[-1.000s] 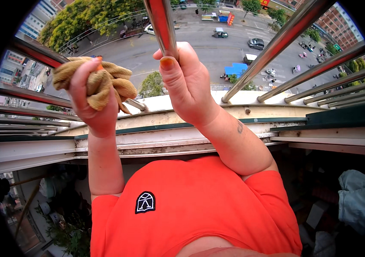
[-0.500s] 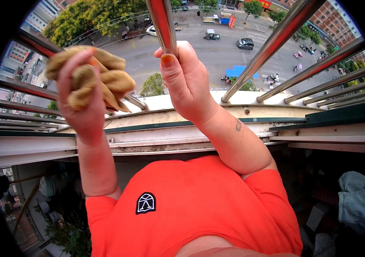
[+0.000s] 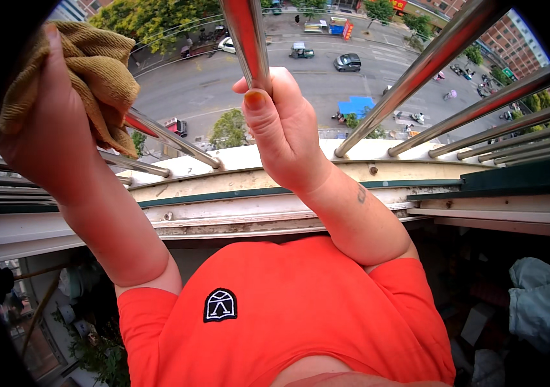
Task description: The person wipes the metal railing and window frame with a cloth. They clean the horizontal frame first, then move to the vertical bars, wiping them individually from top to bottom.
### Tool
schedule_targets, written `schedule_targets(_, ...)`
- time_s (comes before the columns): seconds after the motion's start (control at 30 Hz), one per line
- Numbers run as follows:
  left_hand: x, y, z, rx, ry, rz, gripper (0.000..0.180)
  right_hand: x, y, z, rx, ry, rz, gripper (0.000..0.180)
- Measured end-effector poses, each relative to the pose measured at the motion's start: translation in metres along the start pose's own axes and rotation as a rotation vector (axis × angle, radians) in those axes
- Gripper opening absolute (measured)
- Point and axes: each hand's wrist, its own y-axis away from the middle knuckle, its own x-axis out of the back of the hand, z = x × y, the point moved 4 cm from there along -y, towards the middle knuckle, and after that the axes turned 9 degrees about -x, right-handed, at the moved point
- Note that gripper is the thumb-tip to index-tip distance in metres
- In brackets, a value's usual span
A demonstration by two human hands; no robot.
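Note:
A bunched brown cloth (image 3: 97, 74) is gripped in my left hand (image 3: 55, 126), raised at the far upper left. It hides part of the metal bars behind it. My right hand (image 3: 284, 126) is wrapped round an upright shiny metal bar (image 3: 247, 39) near the top middle, with the thumb lying along its near side. Below that hand the bar's lower end is hidden.
More metal bars (image 3: 410, 77) of the window guard fan out left and right. They rise from a worn white ledge (image 3: 259, 151) with green-edged window tracks (image 3: 242, 193). Far below lies a street (image 3: 204, 84) with vehicles and trees. Pale fabric (image 3: 539, 300) lies at the lower right.
My left hand has moved left and upward with the brown cloth, and both look larger now. My right hand stays on the same bar.

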Motion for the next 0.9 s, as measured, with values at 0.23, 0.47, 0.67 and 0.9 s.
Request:
schedule_targets(0.23, -0.023, 0.097, 0.045, 0.210, -0.065, -0.039, 0.043, 0.005, 0.000, -0.001, -0.005, 0.026, 0.020, 0.028)
schedule_targets(0.47, -0.031, 0.168, 0.074, 0.343, -0.085, -0.323, 0.042, 0.002, 0.000, 0.001, -0.003, -0.018, 0.013, 0.028)
schedule_targets(0.67, -0.015, 0.143, 0.069, 0.444, 0.063, -0.273, 0.039, 0.000, 0.000, 0.001, 0.011, -0.012, 0.016, 0.029)
schedule_targets(0.9, 0.010, 0.018, 0.037, 0.596, 0.079, 0.336, 0.028, 0.000, -0.001, -0.001, 0.013, 0.005, 0.018, 0.033)
